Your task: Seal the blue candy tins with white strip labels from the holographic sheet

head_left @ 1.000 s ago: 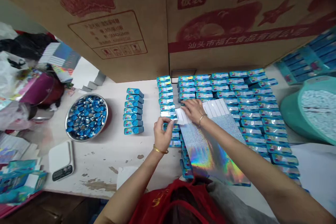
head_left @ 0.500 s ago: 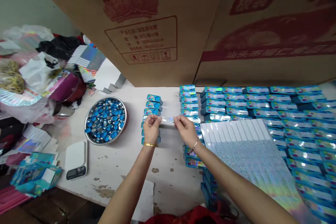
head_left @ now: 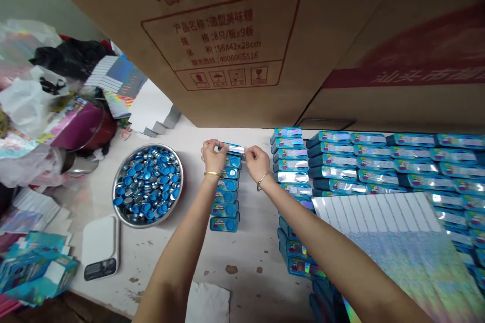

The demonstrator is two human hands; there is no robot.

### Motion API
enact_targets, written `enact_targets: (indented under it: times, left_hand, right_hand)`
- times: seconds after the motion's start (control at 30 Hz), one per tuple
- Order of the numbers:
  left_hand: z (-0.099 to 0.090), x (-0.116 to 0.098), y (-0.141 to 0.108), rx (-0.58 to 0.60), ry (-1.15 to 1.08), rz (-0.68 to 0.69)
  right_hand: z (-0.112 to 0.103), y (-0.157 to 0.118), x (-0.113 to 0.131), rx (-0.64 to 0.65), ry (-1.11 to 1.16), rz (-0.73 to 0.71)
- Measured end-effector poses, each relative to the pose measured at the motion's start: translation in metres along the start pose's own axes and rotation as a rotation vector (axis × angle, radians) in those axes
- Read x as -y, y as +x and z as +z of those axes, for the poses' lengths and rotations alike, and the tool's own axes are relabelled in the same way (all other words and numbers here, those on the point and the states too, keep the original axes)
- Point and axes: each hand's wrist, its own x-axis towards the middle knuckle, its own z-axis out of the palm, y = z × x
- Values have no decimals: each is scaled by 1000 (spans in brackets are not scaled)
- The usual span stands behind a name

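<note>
A shiny sticker strip point(head_left: 235, 149) is stretched between my two hands, over the farthest blue box in a short column. My left hand point(head_left: 214, 157) pinches its left end, the fingertips close to the box. Its right end is pinched by my right hand point(head_left: 257, 162), thumb and forefinger together. Below my hands, toward me, several small blue boxes point(head_left: 224, 209) stand in line, each with a round blue spot on top. Partly under my right forearm lies a silvery holographic sticker sheet point(head_left: 379, 242) with long rounded strip outlines along its far edge.
Left of the column is a steel bowl point(head_left: 179, 176) of blue and silver caps. A white scale point(head_left: 100, 245) sits nearer the table edge. Rows of blue boxes point(head_left: 413, 154) with shiny strips fill the right. Large cardboard cartons point(head_left: 235, 106) wall off the back; bags point(head_left: 28, 106) crowd the far left.
My hands have moved away from me with the strip, from the gap beside the column to above its farthest box. The view has shifted, so the near boxes show more fully.
</note>
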Motion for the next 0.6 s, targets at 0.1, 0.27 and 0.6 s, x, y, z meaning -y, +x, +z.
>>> enact_targets:
  times: [0.1,0.27,0.6]
  left_hand:
    - [1,0,2,26,50,-17]
    - [5,3,3,47,99,-26]
    - [9,18,28,270,-281,-360]
  right_hand:
    - [4,1,-8,-6,-13,-6]
    - [10,4,-22,-10,5,0]
    - [44,11,-61,17,188,246]
